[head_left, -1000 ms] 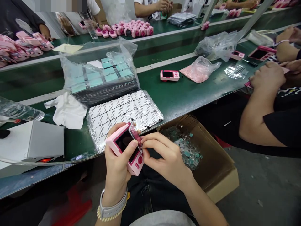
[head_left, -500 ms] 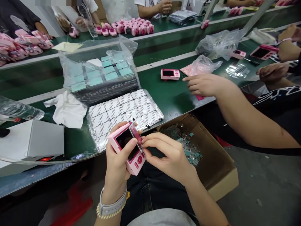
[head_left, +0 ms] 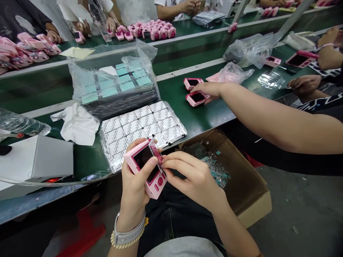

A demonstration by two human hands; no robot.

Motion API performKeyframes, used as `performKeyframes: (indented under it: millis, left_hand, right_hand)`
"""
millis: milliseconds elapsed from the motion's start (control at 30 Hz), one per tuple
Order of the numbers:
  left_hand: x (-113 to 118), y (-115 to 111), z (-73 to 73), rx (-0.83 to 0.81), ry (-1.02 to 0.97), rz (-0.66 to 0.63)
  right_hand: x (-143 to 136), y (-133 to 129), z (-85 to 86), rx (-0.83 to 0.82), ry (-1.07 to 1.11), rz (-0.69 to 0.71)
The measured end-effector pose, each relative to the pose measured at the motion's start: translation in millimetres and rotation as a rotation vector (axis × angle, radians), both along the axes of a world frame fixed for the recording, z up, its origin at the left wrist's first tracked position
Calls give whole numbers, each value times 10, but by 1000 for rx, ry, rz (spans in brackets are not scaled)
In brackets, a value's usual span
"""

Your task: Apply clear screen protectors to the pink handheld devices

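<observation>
Near centre in the head view, just off the near edge of the bench (head_left: 174,100), the pink device (head_left: 153,191) sits tilted in the left hand (head_left: 134,191), fingers wrapped, thumb on the screen. Right hand (head_left: 194,173) has fingertips pinched at a thin clear piece (head_left: 157,151) along the screen's right edge. Device looks light, stiff, smooth; best held by its pink sides, as the screen could scratch. Clear piece seems thin, easily bent; take by the edge. Versus previous frame: co-worker's hand (head_left: 210,90) moved left, second device (head_left: 197,99) now beside the one behind (head_left: 190,83); own hands barely changed.
</observation>
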State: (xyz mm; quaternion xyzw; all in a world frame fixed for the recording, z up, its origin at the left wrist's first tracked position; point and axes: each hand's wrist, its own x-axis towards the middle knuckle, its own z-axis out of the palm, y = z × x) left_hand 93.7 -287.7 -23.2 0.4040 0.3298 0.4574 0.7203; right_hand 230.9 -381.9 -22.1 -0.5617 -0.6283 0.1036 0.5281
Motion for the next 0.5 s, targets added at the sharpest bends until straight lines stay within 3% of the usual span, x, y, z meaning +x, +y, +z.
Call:
performKeyframes:
  millis: [500]
  left_hand:
    - [-21, -15, -63, -44, -3, -3]
  right_hand:
    - [-3, 18, -12, -25, 0, 0]
